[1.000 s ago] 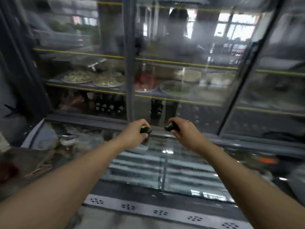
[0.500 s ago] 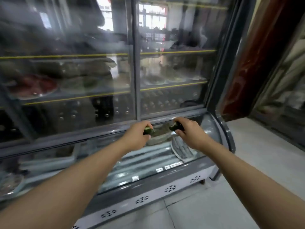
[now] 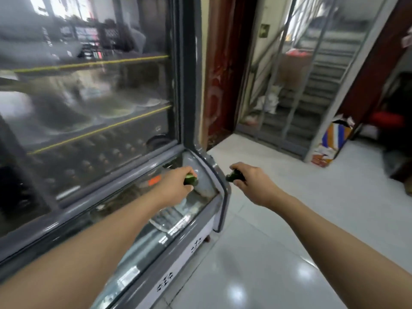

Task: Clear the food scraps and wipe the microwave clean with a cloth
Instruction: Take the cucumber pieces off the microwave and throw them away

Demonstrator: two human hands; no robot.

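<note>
Glossy white floor tiles (image 3: 256,275) run beside a grey glass-fronted display fridge (image 3: 133,219). Left hand (image 3: 176,186) grips a green cucumber chunk (image 3: 191,180); right hand (image 3: 252,184) pinches a darker green scrap (image 3: 233,175). Either small piece could slip from the fingers and land on the floor, since nothing supports them from below.

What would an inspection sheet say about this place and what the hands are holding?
Surface: pale glossy floor tiles; no worktop seen.
Job's things: a green food scrap in the left hand, a darker green scrap in the right hand; microwave and cloth, nothing seen.
Clutter: colourful carton on the floor.
Grip: each hand is curled round its scrap.
Cables: nothing seen.
Surroundings: glass display fridge at left, staircase behind a railing.
</note>
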